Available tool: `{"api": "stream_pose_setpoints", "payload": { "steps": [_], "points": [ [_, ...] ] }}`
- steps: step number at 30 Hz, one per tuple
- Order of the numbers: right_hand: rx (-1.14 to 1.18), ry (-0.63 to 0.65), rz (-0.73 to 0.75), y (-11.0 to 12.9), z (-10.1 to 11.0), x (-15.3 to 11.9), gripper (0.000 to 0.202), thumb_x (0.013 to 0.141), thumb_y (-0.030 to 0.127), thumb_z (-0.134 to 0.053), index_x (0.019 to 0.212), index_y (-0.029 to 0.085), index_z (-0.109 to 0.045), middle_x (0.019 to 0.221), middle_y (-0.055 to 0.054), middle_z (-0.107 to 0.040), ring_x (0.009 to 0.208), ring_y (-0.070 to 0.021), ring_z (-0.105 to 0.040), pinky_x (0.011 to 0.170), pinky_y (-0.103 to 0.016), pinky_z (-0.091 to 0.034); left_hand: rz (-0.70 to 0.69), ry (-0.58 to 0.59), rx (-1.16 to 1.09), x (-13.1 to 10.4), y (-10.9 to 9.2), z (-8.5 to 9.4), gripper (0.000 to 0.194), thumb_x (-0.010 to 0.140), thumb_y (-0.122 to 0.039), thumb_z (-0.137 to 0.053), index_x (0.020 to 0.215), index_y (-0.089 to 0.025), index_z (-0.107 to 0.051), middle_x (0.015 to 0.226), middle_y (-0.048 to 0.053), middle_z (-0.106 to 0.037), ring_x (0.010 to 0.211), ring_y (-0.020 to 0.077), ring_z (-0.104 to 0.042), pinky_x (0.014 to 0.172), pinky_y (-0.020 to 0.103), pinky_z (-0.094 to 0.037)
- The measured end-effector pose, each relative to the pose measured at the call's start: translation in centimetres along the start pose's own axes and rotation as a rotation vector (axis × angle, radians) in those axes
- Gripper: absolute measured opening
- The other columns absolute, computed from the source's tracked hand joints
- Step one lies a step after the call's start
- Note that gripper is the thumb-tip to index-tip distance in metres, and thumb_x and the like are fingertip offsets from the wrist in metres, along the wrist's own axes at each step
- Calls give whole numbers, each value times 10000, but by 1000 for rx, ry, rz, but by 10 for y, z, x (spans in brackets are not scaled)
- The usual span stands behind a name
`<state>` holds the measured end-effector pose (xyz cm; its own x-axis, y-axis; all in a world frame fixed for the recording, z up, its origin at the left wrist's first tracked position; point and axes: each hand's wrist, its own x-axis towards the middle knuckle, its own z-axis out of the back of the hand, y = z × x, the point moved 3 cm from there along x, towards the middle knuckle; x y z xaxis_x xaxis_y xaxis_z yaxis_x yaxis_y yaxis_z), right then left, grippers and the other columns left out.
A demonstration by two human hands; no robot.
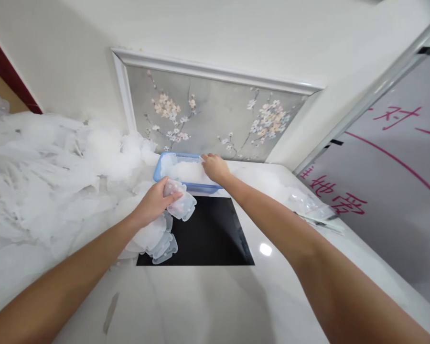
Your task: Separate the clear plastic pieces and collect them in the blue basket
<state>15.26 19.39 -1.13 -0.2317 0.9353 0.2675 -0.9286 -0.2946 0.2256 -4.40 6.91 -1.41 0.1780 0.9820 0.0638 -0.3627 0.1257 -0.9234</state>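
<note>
My left hand (pixel 158 200) pinches a translucent plastic piece with a notched, scalloped edge (pixel 182 206) between thumb and fingers, above the black mat (pixel 211 234). Farther back stands a blue plastic basket (pixel 158 169) holding whitish translucent pieces (pixel 189 171). My right hand (pixel 215 167) reaches over the basket's right end with its fingers curled down; what they grip, if anything, is too small to make out. Below my left hand, several similar translucent pieces (pixel 165 248) lie overlapping on the mat's left edge.
A large heap of whitish translucent pieces (pixel 39 162) covers the left side of the white table (pixel 186 306). Behind the basket is a framed flower picture (pixel 215 110). On the right stand a clear plastic bag (pixel 308 203) and a whiteboard with red writing (pixel 390 167).
</note>
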Motion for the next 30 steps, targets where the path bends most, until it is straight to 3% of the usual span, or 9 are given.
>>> {"api": "stream_pose_setpoints", "payload": {
  "steps": [5,9,12,15,17,19,21,25,30],
  "points": [
    [55,-105,73,6,8,6,470,1009,209,-314,1458,169,-448,1349,-185,-594,1241,-333,-517,1016,-481,-397,264,69,-468,-13,7,-21,455,646,-440,-853,914,-201,-573,813,-11,-645,700,163,-628,614,290,-500],
    [154,166,251,17,-1,-6,630,970,441,-478,1538,227,-308,1510,-143,-468,1370,-337,-421,1065,-535,-346,376,122,-565,-19,16,-36,431,637,-353,-882,920,-190,-601,907,43,-706,799,199,-682,703,332,-551],
    [226,51,304,19,7,-32,549,960,466,-502,1446,217,-446,1473,-143,-509,1377,-328,-410,1095,-531,-292,391,154,-587,-19,21,-41,405,645,-307,-881,926,-193,-613,935,49,-718,829,205,-698,735,335,-562],
    [472,-78,198,12,13,-73,347,991,424,-428,1189,200,-605,1135,-113,-709,1112,-263,-610,997,-444,-403,375,163,-608,-18,23,-42,405,659,-300,-873,949,-199,-608,961,45,-723,861,212,-705,754,337,-566],
    [715,77,83,7,3,-105,333,954,449,-482,1171,210,-564,919,-53,-733,825,-214,-667,814,-388,-499,364,172,-604,-17,23,-44,404,666,-307,-867,952,-198,-602,975,44,-726,885,215,-705,769,335,-563],
    [951,276,33,5,-12,-135,415,868,420,-617,1210,215,-502,874,-21,-722,757,-190,-664,741,-358,-525,361,178,-578,-17,23,-45,387,684,-309,-855,958,-198,-606,985,39,-726,899,208,-700,765,319,-559],
    [1157,333,-59,0,-22,-156,403,873,393,-604,1209,217,-470,794,9,-687,719,-172,-661,726,-354,-544,359,180,-561,-16,22,-47,336,728,-290,-823,982,-197,-623,1001,39,-728,926,195,-693,787,306,-559],
    [1290,302,-141,-17,-25,-170,369,891,363,-584,1202,221,-447,791,25,-649,684,-149,-651,710,-349,-563,390,127,-603,-13,19,-48,253,782,-152,-739,1009,-183,-634,1010,53,-741,974,191,-706,927,344,-555],
    [1340,253,-109,-37,-23,-171,377,910,369,-581,1218,215,-430,796,19,-637,692,-145,-633,705,-336,-545,477,126,-606,-11,18,-48,396,742,-49,-679,1105,-190,-608,1105,86,-742,1023,255,-726,993,430,-549]
  ]
}}
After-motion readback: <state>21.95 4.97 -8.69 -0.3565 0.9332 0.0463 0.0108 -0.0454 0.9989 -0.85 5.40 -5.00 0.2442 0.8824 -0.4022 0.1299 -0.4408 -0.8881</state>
